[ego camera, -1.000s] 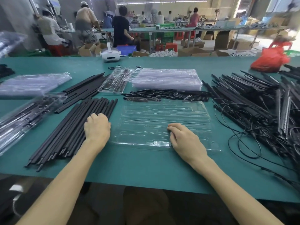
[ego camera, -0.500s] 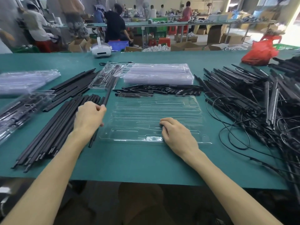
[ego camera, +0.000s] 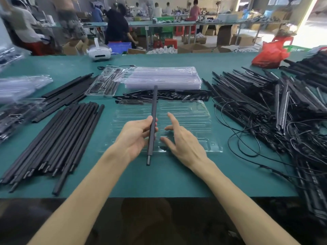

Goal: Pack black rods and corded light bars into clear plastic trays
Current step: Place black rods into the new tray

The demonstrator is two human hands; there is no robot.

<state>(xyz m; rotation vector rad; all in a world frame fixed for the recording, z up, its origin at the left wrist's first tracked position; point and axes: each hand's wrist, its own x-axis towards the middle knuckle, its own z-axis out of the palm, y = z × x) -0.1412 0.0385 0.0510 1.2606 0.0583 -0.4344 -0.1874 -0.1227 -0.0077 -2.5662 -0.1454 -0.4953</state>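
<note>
Head view: looking down on green tabletop (ego camera: pixel 159 179).
Left hand (ego camera: pixel 136 137): gripping one black rod (ego camera: pixel 154 103), holding it above clear tray (ego camera: pixel 191 110).
Right hand (ego camera: pixel 184 140): hovering released beside black rod, holding nothing.

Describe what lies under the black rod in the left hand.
The black rod, gripped by the left hand, crosses over the clear tray, whose visible slots are empty; its near end overhangs the green mat. That hand and the right hand hide part of the tray.

Black rod (ego camera: pixel 153 119) held lengthwise above empty clear tray (ego camera: pixel 194 117).
</note>
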